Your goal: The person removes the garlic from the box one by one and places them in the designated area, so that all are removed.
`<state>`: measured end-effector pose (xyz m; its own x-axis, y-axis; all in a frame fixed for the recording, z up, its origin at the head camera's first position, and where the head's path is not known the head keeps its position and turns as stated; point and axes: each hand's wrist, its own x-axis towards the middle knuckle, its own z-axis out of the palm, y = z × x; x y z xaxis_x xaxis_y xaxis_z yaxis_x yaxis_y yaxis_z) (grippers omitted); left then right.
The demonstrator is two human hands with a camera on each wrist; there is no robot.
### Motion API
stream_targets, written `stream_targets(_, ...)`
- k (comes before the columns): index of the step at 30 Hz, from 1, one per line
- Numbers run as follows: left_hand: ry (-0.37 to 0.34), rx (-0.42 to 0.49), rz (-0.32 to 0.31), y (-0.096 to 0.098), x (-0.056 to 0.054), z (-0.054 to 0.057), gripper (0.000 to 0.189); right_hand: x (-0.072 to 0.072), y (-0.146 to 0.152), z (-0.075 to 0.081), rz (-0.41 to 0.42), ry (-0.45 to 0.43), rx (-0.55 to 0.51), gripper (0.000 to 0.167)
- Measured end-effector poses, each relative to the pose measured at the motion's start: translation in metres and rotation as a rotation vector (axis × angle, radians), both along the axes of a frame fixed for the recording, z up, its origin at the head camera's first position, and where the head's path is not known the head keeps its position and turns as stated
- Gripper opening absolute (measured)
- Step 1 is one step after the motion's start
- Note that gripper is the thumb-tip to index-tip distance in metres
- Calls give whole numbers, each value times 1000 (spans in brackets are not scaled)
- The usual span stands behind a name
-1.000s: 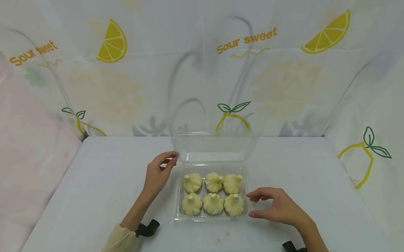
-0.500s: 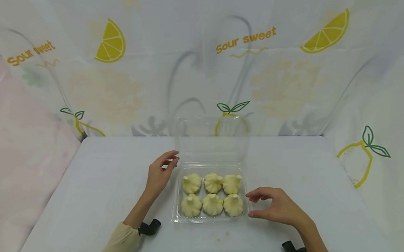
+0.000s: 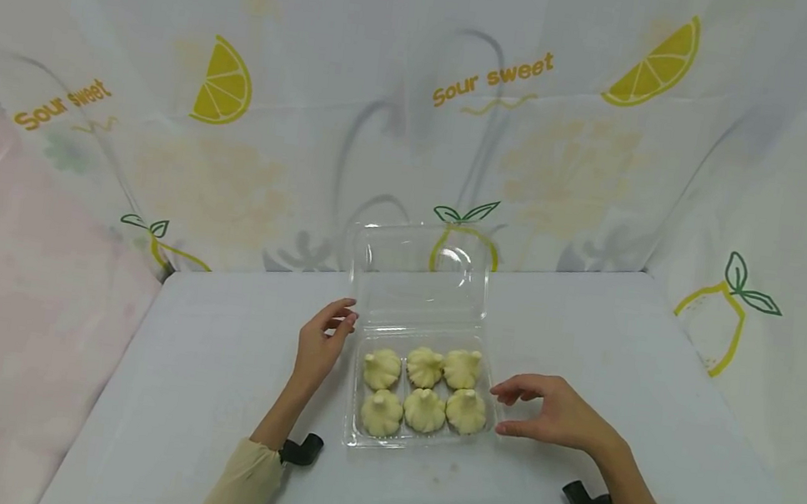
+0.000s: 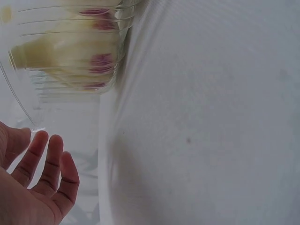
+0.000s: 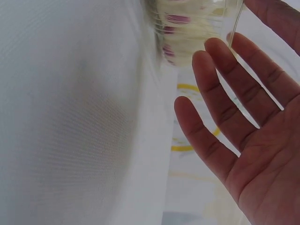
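Observation:
A clear plastic clamshell box (image 3: 418,443) lies on the table with its lid (image 3: 418,287) folded back toward the rear. Two rows of pale garlic bulbs (image 3: 424,409) fill its base; purple marks show low on the bulbs in both wrist views. My left hand (image 3: 319,347) is by the back left corner, near the hinge, its thumb and fingertips close to the rim. At the right side, my right hand (image 3: 554,411) is spread with thumb and fingers apart. One of its fingertips (image 5: 233,38) meets or nearly meets the box's rim.
A white cloth covers the table (image 3: 612,336). Behind it hangs a pale curtain (image 3: 295,146) printed with lemons and lettering, which continues along both sides. Black curved pieces (image 3: 301,450) sit at the wrists, beside the beige sleeves (image 3: 243,480).
The lid has swung farther back and now shows its face more fully. The box has shifted slightly toward me. My left hand moved a little; my right hand stayed put.

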<state>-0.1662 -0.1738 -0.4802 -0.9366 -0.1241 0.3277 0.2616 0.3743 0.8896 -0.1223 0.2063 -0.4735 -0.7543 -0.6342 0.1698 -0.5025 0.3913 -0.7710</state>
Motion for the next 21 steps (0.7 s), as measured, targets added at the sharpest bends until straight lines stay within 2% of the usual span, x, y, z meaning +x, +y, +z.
stream_targets(2, -21, 5, 10, -2, -6, -10, 26, 0, 0, 0, 0, -1, -1, 41)
stream_targets(5, -54, 7, 19, -4, -9, -15, 26, 0, 1, -1, 0, -5, -2, 41)
stream_targets(9, -36, 14, 7, -5, -11, -16, 25, -1, 1, -2, 2, -13, -2, 41)
stream_targets(11, -46, 23, -14, -2, -7, -6, 25, -1, 2, -2, 3, -15, -2, 41)
stream_targets(15, -63, 16, -38, -3, -8, -6, 26, -2, 2, -2, 3, -23, -1, 41)
stream_targets(16, -73, 15, -41, -3, -9, -6, 26, -2, 1, -2, 3, -26, -1, 41)
stream_targets(18, -65, 9, -32, -6, -14, -17, 26, -2, 1, -2, 4, -31, -1, 42)
stream_targets(21, -72, 8, -23, -5, -13, -18, 26, -2, 1, -2, 5, -29, -1, 42)
